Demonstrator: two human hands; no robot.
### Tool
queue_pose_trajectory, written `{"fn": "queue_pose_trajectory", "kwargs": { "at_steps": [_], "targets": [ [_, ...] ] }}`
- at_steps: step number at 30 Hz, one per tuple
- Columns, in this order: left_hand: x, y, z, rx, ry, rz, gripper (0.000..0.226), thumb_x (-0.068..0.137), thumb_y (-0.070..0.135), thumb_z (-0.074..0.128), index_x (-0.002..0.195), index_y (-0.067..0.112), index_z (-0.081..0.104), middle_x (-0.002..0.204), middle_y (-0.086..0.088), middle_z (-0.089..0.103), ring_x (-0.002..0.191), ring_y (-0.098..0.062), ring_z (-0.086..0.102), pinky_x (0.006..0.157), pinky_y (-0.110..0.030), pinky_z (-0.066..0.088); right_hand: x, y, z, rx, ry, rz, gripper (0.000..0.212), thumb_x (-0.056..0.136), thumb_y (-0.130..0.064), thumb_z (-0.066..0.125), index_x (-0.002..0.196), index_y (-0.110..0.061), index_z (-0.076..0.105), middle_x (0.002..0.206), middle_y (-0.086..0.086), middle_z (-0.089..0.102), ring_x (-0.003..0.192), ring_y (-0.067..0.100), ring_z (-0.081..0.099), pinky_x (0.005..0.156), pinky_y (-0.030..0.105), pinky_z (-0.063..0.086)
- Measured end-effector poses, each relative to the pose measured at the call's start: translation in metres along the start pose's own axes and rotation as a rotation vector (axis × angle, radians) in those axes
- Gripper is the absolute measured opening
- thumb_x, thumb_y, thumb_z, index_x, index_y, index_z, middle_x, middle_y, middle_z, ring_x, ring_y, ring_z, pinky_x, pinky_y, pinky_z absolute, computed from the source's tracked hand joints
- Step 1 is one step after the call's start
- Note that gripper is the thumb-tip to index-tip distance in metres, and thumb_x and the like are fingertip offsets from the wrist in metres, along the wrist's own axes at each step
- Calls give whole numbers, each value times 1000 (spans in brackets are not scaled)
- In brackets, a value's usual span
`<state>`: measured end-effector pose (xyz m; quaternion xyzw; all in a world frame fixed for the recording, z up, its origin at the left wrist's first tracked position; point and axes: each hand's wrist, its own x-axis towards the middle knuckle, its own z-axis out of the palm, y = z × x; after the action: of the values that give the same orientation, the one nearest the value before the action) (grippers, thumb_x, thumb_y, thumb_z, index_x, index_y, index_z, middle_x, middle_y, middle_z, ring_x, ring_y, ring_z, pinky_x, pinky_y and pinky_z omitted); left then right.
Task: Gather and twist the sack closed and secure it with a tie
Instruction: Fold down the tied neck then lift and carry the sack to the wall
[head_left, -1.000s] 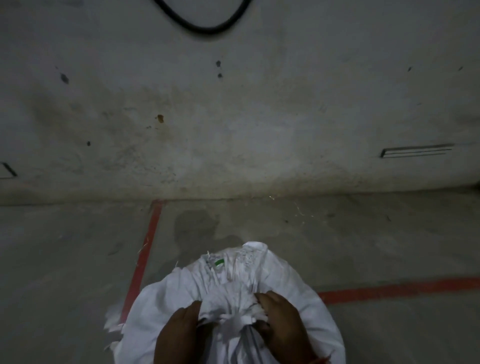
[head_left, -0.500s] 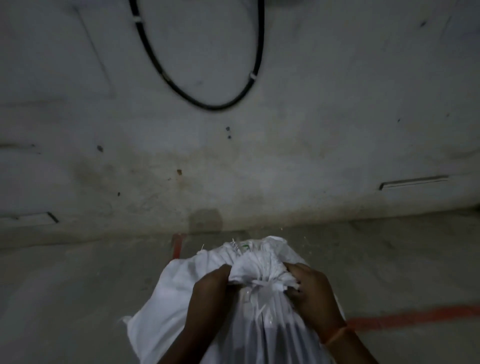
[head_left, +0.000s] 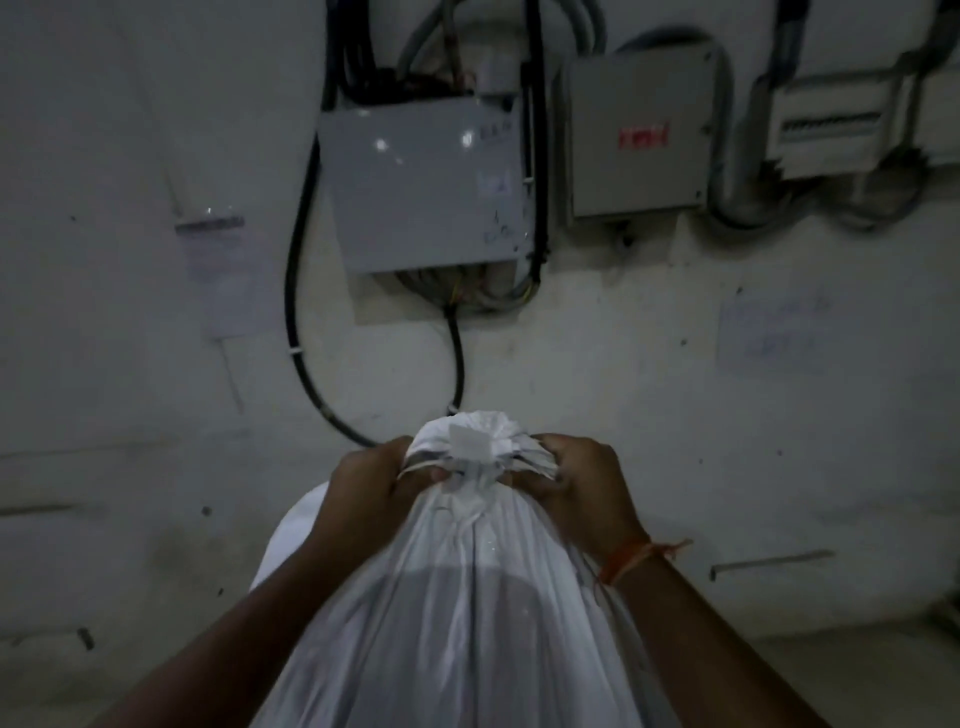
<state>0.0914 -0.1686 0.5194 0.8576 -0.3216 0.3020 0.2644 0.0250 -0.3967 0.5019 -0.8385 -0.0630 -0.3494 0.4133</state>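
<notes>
A full white woven sack fills the lower middle of the view, its mouth gathered into a bunched neck. A pale strip, the tie, wraps the neck just under the bunch. My left hand grips the neck from the left, fingers closed into the fabric. My right hand, with an orange thread on its wrist, grips it from the right. The sack's base is out of view.
A stained white wall stands close ahead. On it hang a grey electrical box, a second box with a red label, a breaker panel and pipes. A black cable loops down just behind the sack's neck.
The view has tilted up from the floor with red lines to the wall boxes. Both hands and the sack's neck have risen in view, still gripping the neck.
</notes>
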Motion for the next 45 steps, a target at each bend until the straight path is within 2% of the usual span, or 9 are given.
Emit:
{"fn": "queue_pose_trajectory", "kwargs": {
  "at_steps": [3,10,17,24,28,32,38,42,45],
  "targets": [
    [41,32,1,5,62,-26,56,80,66,42,94,22,73,85,3,78,81,-16,73,70,-32,53,39,-3,-44,-20,-19,-16,39,68,-59,76,81,-22,75,74,-9,75,71,0,69,67,31,55],
    [101,92,56,-92,54,-28,51,80,66,42,91,25,72,80,7,76,74,-11,70,64,-25,45,79,42,-128,-65,-19,-10,38,66,-60,77,77,-24,75,70,-10,74,66,-2,67,62,26,52],
    [134,154,135,-172,10,48,57,78,69,41,90,22,72,80,4,76,77,-15,70,68,-29,48,71,96,-211,-126,19,59,18,66,-42,86,71,-29,75,59,-25,67,57,-15,59,52,9,40],
    [163,249,208,-238,-45,97,59,78,71,39,91,24,72,81,5,76,78,-13,71,69,-31,52,51,156,-314,-178,70,125,21,65,-34,88,80,-22,80,69,-16,74,64,-17,62,56,10,46],
    [179,310,249,-251,-39,109,55,79,70,39,88,25,70,78,7,73,73,-11,69,63,-26,46,48,191,-377,-185,83,100,18,63,-52,78,66,-35,71,64,-17,71,61,-14,59,55,10,42],
    [187,378,289,-263,16,91,51,78,67,44,90,27,72,76,9,73,71,-7,67,60,-13,39,45,234,-447,-160,45,95,16,67,-36,87,81,-33,78,75,-18,75,73,-13,66,62,8,47],
    [200,460,339,-324,54,50,48,82,64,49,92,24,73,79,9,75,74,-5,70,70,-31,55,50,280,-536,-140,-7,86,19,68,-31,88,85,-28,80,79,-16,77,77,-9,69,65,12,51],
    [217,498,368,-338,40,74,47,83,63,50,90,24,73,78,10,75,72,-2,68,69,-24,52,53,302,-581,-111,-4,88,22,61,-50,80,81,-41,76,82,-25,76,78,-10,69,67,12,52],
    [232,522,390,-339,18,103,45,84,63,50,80,23,69,69,8,70,63,-4,64,62,-22,46,54,324,-609,-120,-7,104,19,67,-40,85,85,-37,78,84,-25,76,80,-9,70,70,17,54]
  ]
}}
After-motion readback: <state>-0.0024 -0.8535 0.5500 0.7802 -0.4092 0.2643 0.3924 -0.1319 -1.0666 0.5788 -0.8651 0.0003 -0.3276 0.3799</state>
